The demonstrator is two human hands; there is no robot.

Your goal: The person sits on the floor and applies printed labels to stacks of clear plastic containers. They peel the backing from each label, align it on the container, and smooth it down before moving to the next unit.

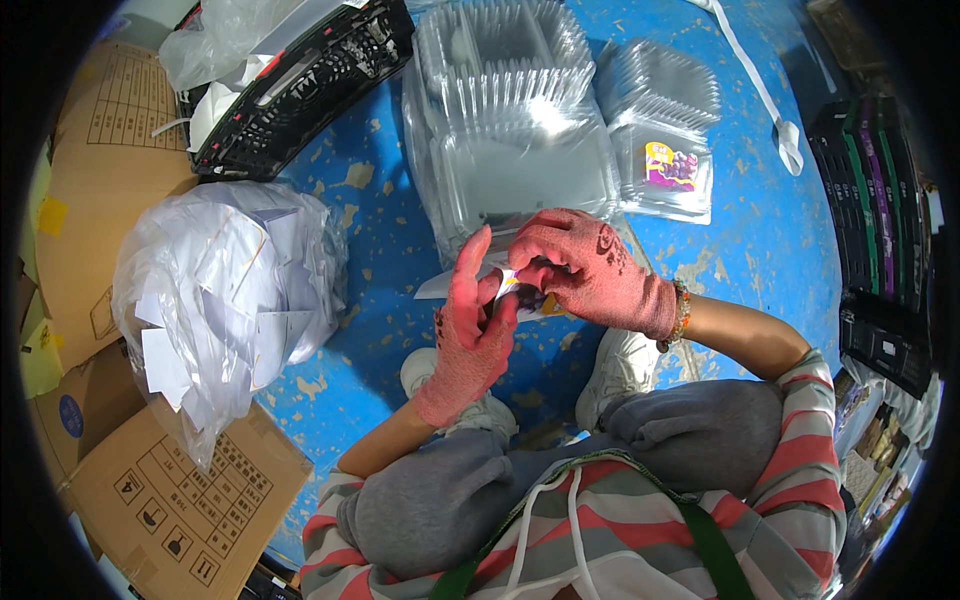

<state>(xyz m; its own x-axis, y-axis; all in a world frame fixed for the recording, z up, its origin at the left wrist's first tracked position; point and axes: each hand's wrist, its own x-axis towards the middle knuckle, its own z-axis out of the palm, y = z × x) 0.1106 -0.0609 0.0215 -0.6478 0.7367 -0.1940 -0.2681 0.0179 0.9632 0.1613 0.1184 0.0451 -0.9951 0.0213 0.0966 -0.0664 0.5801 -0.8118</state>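
My left hand (469, 337) and my right hand (596, 274), both in pink knit gloves, meet in front of my knees. Between their fingers is a small printed label (531, 300) with a grape picture, partly covered by the gloves. A pale paper edge (433, 286) shows left of my left fingers. Just beyond the hands lies a stack of clear plastic clamshell containers (525, 169) in a clear bag. To its right, a smaller stack of clear containers (656, 86) has a purple and yellow grape label (671, 166) on its nearest lid.
A clear bag of white paper pieces (232, 285) sits at left on the blue floor (375, 330). Cardboard boxes (187, 510) line the left side. A black plastic crate (300, 97) stands behind, with stacked crates (870, 202) at right. A white strap (750, 67) lies at back right.
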